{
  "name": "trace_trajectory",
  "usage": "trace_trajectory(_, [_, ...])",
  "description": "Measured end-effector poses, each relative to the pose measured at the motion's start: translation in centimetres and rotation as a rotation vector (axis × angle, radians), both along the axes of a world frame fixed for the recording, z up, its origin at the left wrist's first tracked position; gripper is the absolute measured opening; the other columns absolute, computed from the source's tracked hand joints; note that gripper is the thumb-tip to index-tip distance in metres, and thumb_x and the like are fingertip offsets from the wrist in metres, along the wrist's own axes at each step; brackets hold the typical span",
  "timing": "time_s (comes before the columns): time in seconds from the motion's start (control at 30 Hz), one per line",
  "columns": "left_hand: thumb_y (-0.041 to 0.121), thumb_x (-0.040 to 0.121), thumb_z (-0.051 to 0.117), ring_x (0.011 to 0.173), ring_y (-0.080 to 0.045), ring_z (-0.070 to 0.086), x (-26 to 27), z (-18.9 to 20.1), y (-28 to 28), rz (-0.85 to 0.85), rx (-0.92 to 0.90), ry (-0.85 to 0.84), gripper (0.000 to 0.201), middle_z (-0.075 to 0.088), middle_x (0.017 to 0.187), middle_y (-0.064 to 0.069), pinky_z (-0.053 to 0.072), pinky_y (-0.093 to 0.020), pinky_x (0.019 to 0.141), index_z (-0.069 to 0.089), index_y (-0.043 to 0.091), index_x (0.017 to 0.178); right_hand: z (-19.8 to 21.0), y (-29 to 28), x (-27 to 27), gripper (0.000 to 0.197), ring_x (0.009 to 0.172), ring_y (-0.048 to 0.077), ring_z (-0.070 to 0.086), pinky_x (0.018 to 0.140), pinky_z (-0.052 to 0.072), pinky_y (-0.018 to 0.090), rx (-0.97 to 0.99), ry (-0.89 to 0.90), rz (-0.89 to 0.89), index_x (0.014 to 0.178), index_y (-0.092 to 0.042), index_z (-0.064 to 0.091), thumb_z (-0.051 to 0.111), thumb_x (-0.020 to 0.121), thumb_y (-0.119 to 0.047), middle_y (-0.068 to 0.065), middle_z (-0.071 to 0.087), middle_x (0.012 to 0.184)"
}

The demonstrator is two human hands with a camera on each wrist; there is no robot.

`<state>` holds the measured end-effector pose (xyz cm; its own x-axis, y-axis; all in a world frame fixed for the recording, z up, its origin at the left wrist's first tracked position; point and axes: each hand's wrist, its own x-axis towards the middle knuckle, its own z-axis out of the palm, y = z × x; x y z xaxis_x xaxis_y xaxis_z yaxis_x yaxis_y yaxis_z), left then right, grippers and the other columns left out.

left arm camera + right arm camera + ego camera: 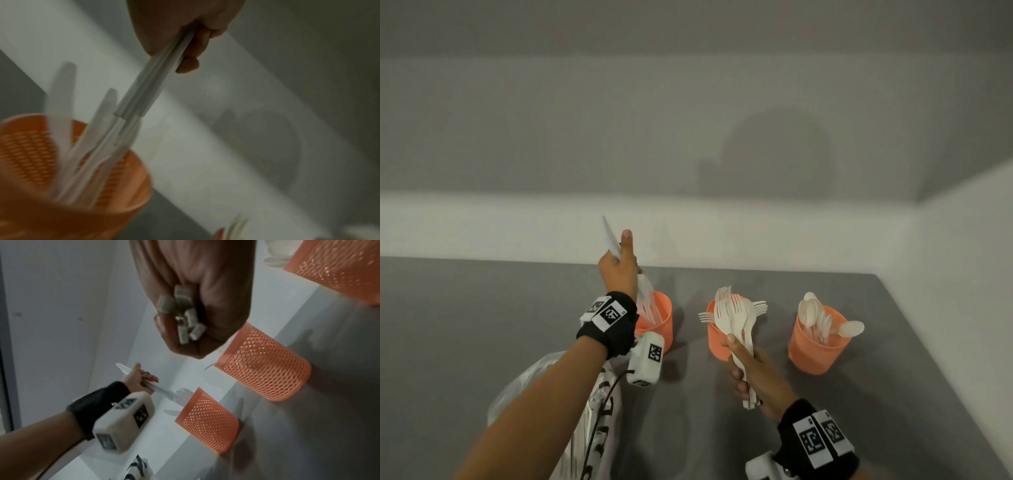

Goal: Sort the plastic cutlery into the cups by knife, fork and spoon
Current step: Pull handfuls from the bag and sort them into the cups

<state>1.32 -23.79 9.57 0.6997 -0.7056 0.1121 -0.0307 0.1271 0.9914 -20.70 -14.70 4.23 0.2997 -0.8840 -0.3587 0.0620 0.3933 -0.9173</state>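
Three orange mesh cups stand in a row on the grey table. The left cup (659,323) holds white knives, the middle cup (714,337) forks, the right cup (815,346) spoons. My left hand (619,270) grips a white plastic knife (611,240) just above the left cup, blade tip up and handle end (135,104) slanting down toward the cup's rim (131,162). My right hand (748,373) holds a bundle of forks and spoons (734,318) upright in front of the middle cup; their handle ends (185,316) stick out of the fist.
A clear plastic bag (592,411) with black print lies on the table under my left forearm. A white ledge and wall (722,226) run behind the cups, and a side wall (962,274) closes the right. Bare grey table (448,342) stretches to the left.
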Motion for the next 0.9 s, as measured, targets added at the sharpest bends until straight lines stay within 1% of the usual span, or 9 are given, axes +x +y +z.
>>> trace_trajectory(0.07, [0.044, 0.091, 0.05, 0.035, -0.002, 0.046, 0.0, -1.9, -0.1, -0.028, 0.076, -0.088, 0.049, 0.045, 0.051, -0.007, 0.041, -0.018, 0.047, 0.045, 0.007, 0.058, -0.1, 0.0, -0.1, 0.033, 0.036, 0.005, 0.034, 0.036, 0.029, 0.017, 0.005, -0.026, 0.011, 0.108, -0.011, 0.055, 0.045, 0.094, -0.038, -0.004, 0.039, 0.049])
trace_trajectory(0.13, [0.039, 0.091, 0.052, 0.044, -0.009, 0.052, -0.1, -3.9, 0.1, -0.081, 0.142, -0.129, 0.042, 0.05, 0.055, -0.008, 0.044, -0.021, 0.051, 0.051, 0.005, 0.068, -0.1, -0.1, -0.2, 0.036, 0.036, 0.006, 0.034, 0.036, 0.03, 0.018, 0.002, -0.037, 0.01, 0.103, -0.007, 0.053, 0.045, 0.093, -0.04, -0.003, 0.039, 0.05])
trace_trajectory(0.3, [0.024, 0.089, 0.059, 0.071, -0.023, 0.055, -0.4, -6.5, 0.5, -0.151, 0.221, -0.357, 0.024, 0.058, 0.075, -0.012, 0.048, -0.039, 0.077, 0.056, 0.001, 0.084, -0.4, -0.1, -0.3, 0.032, 0.035, 0.007, 0.035, 0.035, 0.031, 0.018, 0.011, -0.04, 0.0, 0.098, -0.009, 0.05, 0.047, 0.092, -0.04, -0.002, 0.044, 0.052])
trace_trajectory(0.43, [0.021, 0.087, 0.062, 0.109, -0.024, 0.051, -1.5, -4.7, 1.5, -0.071, 0.098, -0.675, 0.026, 0.055, 0.114, -0.016, 0.033, -0.021, 0.093, 0.063, 0.002, 0.105, -0.4, -0.1, -0.3, 0.025, 0.034, 0.009, 0.037, 0.035, 0.032, 0.018, -0.029, -0.053, -0.022, 0.081, -0.01, 0.051, 0.051, 0.093, -0.033, 0.0, 0.048, 0.053])
trace_trajectory(0.53, [0.018, 0.088, 0.06, 0.097, -0.017, 0.054, -3.8, -3.0, 3.3, -0.082, -0.022, -0.619, 0.019, 0.058, 0.103, -0.008, 0.039, -0.021, 0.086, 0.064, 0.005, 0.102, -0.5, -0.1, -0.1, 0.026, 0.033, 0.011, 0.042, 0.035, 0.037, 0.019, -0.086, -0.033, -0.051, 0.078, -0.008, 0.052, 0.049, 0.095, -0.027, 0.002, 0.052, 0.053])
trace_trajectory(0.63, [0.027, 0.088, 0.06, 0.075, -0.011, 0.056, -7.1, -2.8, 5.9, -0.329, 0.119, -0.455, 0.017, 0.059, 0.08, 0.005, 0.043, -0.016, 0.068, 0.06, 0.012, 0.096, -0.8, 0.1, 0.5, 0.023, 0.035, 0.015, 0.049, 0.038, 0.041, 0.024, -0.167, 0.005, -0.095, 0.081, -0.006, 0.052, 0.05, 0.095, -0.023, 0.006, 0.054, 0.056])
trace_trajectory(0.7, [0.033, 0.087, 0.061, 0.065, -0.003, 0.058, -9.2, -3.6, 7.5, -0.461, 0.222, -0.426, 0.018, 0.059, 0.073, 0.007, 0.043, -0.013, 0.061, 0.057, 0.016, 0.091, -0.9, 0.3, 0.9, 0.014, 0.039, 0.015, 0.053, 0.04, 0.045, 0.025, -0.22, 0.045, -0.103, 0.094, -0.009, 0.055, 0.05, 0.095, -0.022, 0.011, 0.056, 0.062])
trace_trajectory(0.83, [0.029, 0.088, 0.058, 0.075, -0.018, 0.062, -11.4, -5.3, 8.5, -0.469, 0.263, -0.445, 0.017, 0.067, 0.083, -0.005, 0.05, -0.03, 0.068, 0.057, 0.013, 0.092, -1.1, 0.9, 1.0, 0.02, 0.046, 0.015, 0.059, 0.041, 0.048, 0.026, -0.279, 0.115, -0.082, 0.111, -0.008, 0.056, 0.046, 0.097, -0.018, 0.004, 0.064, 0.066])
trace_trajectory(0.9, [0.025, 0.09, 0.055, 0.074, -0.02, 0.06, -11.8, -5.5, 8.4, -0.462, 0.274, -0.434, 0.011, 0.064, 0.079, -0.003, 0.047, -0.026, 0.064, 0.055, 0.014, 0.088, -1.3, 1.2, 0.8, 0.021, 0.046, 0.014, 0.061, 0.043, 0.049, 0.024, -0.269, 0.077, -0.074, 0.113, -0.005, 0.053, 0.045, 0.097, -0.016, -0.001, 0.065, 0.061])
